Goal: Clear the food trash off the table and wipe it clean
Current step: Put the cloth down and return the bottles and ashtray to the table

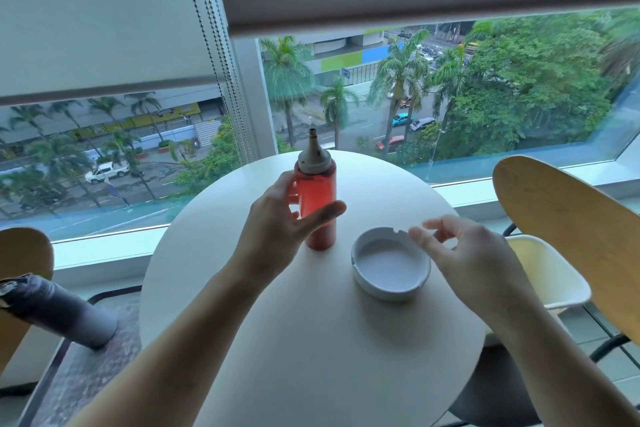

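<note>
A red squeeze bottle with a grey nozzle cap stands upright on the round white table. My left hand is cupped around it, thumb straight across its front and fingers at its left side. A gap shows between my palm and the bottle. To the bottle's right sits a white ashtray, which looks empty. My right hand hovers just right of the ashtray with loosely bent fingers and holds nothing.
Wooden chair backs stand at the right and left, with a pale seat under the right one. A grey cylindrical object lies at the left. A large window with roller blinds is right behind the table.
</note>
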The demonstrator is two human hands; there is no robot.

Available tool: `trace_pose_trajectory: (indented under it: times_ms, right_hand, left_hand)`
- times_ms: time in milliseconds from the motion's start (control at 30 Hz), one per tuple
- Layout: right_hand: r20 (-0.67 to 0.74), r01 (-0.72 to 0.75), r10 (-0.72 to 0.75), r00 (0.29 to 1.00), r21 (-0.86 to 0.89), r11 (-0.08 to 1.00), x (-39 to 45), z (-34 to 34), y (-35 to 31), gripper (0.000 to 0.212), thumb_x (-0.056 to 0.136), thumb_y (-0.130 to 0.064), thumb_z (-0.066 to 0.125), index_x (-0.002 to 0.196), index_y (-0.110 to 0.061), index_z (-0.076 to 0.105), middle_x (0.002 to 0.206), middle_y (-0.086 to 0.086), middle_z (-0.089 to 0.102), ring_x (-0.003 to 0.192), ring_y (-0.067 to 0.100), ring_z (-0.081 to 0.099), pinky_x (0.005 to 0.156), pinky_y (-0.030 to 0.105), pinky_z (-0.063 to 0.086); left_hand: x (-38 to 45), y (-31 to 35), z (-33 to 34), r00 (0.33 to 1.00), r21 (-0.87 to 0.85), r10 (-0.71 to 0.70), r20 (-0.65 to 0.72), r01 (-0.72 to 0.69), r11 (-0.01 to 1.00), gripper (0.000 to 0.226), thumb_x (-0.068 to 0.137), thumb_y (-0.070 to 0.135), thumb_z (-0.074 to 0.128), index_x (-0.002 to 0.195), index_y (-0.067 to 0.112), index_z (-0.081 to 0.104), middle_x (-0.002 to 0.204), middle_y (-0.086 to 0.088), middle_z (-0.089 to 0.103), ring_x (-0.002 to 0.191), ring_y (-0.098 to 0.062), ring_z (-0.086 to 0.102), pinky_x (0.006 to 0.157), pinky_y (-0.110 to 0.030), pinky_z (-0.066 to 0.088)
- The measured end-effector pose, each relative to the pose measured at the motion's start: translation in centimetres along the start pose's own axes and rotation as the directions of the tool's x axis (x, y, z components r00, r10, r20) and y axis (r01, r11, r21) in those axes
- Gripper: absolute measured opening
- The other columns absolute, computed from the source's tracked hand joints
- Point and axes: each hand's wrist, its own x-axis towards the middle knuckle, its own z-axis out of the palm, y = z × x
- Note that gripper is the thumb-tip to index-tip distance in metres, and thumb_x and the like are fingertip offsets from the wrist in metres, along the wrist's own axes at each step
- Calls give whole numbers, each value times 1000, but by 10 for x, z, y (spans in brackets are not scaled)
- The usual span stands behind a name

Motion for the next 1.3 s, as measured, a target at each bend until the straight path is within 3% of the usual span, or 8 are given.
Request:
trace_pose_trajectory:
  times_ms: [67,133,267,400,633,1000,1133,1300]
  right_hand:
    - [-108,122,-126,986,-43,992,-3,0,-11,41,94,-54,55,119,-25,70,93,-10,69,76,15,65,71,31,47]
    - [-168,225,-230,959,-46,973,-8,2,-25,39,96,-51,53,118,-23,70,94,-8,70,71,12,65,71,31,53]
    - [-205,345,-341,917,-15,938,-18,11,-53,38,97,-49,52,118,-23,70,98,-7,70,73,12,67,71,36,58]
    - [-134,443,-436,890,27,896,-34,25,-83,38,99,-53,49,121,-28,68,102,-11,67,82,11,67,74,38,58]
    - [63,520,-533,844,148,841,-70,62,-137,43,95,-61,47,127,-37,63,109,-22,65,95,0,62,79,31,57]
    - [293,438,-523,800,310,844,-132,153,-238,57,86,-78,35,134,-52,50,126,-34,58,111,-10,56,100,30,50]
    - [389,361,-464,796,310,879,-151,191,-274,52,86,-74,40,133,-54,50,127,-39,54,103,-13,57,101,27,47]
    - [462,291,-406,788,301,908,-160,253,-307,47,93,-64,46,138,-51,49,121,-37,48,120,-6,47,103,26,42]
  left_hand:
    - [-3,-4,-5,1000,38,-12,26,11,999,82,68,70,73,136,29,53,118,9,68,110,1,61,91,-25,55]
    - [-9,-6,-12,999,51,-24,30,22,998,86,69,68,74,142,31,50,121,8,67,113,-2,61,95,-27,54]
    - [-29,-10,-30,999,90,-32,0,32,995,67,77,60,75,135,33,60,127,14,66,117,1,59,98,-28,53]
    - [-59,-20,-56,997,138,-45,-64,53,989,44,86,58,68,121,33,70,120,19,69,114,4,61,98,-28,55]
    - [-113,-46,-119,968,74,-174,-179,189,979,30,89,53,66,112,33,73,106,25,72,105,6,66,95,-24,54]
    - [-182,-130,-229,919,59,-287,-268,313,948,24,95,43,63,111,29,72,101,20,72,100,6,65,86,-14,53]
    - [-199,-174,-265,900,36,-356,-250,376,926,20,96,42,62,110,31,73,100,18,73,99,5,66,87,-19,54]
    - [-212,-234,-299,876,55,-407,-257,434,899,17,98,39,61,107,31,73,96,18,73,94,3,66,83,-18,55]
